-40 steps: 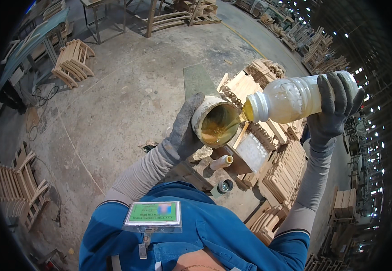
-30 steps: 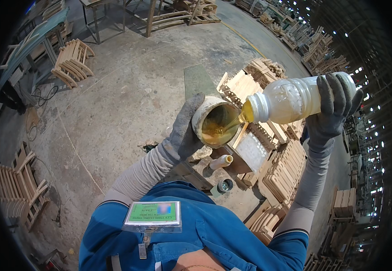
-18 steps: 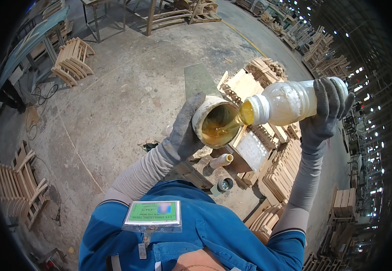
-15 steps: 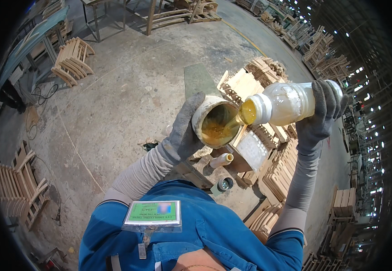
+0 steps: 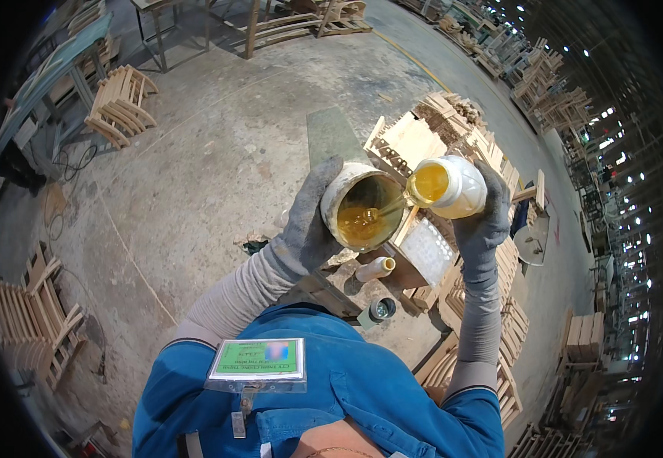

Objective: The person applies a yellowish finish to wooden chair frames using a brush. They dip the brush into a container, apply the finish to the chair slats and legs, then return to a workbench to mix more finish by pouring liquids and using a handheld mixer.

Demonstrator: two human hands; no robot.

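Observation:
My left hand (image 5: 308,217), in a grey glove, is wrapped round a round, stained pot (image 5: 334,200) with its open top facing me. Amber liquid (image 5: 358,224) lies in the bottom of the pot. My right hand (image 5: 485,210), gloved too, grips a whitish plastic jar (image 5: 465,187). The jar tilts with its open mouth toward the pot's right rim, and yellow liquid shows in its mouth. A thin stream runs from the jar's lip toward the pot. Below the hands stand a small bottle (image 5: 373,271) with a yellowish mouth and a grey-green cup (image 5: 379,309).
Stacked wooden parts (image 5: 415,141) and a box with a pale top (image 5: 427,252) lie beyond and below my right hand. Curved wooden pieces (image 5: 121,105) stand on the floor at far left, near a workbench (image 5: 64,65). More slatted wood (image 5: 30,317) sits at lower left.
My right hand has moved left and swung the jar, so its mouth now faces me more. The stream into the pot has thinned. My left hand has barely moved.

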